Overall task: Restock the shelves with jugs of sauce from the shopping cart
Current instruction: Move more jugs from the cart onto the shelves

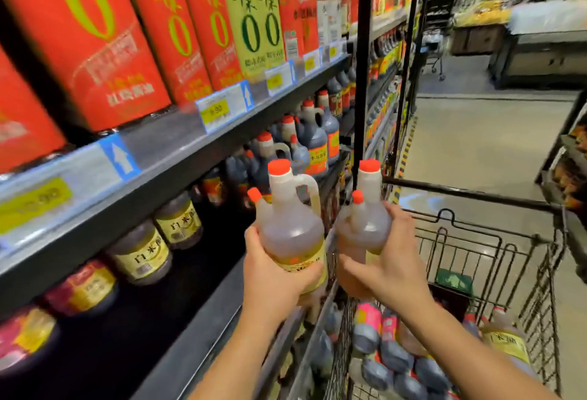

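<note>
Two jugs of pale amber sauce are held up side by side. Each is cloudy plastic with a red-orange cap, a smaller capped spout on the shoulder and a yellow label low down. The left grip [273, 269] curls round the lower body of the left jug [292, 231], fingers wrapped over its label. The right grip [390, 260] clasps the right jug [368, 218] the same way.

Both jugs are over the near left corner of the cart [500, 260], with the shelf [178, 145] to the left of the grips. Below the right grip, more jugs [394, 355] lie in the cart, blurred.

Fingers cover most of both labels, and the right jug's handle is out of sight. Shelf bottles [143, 253] left of the grips are smeared, their print unreadable.
</note>
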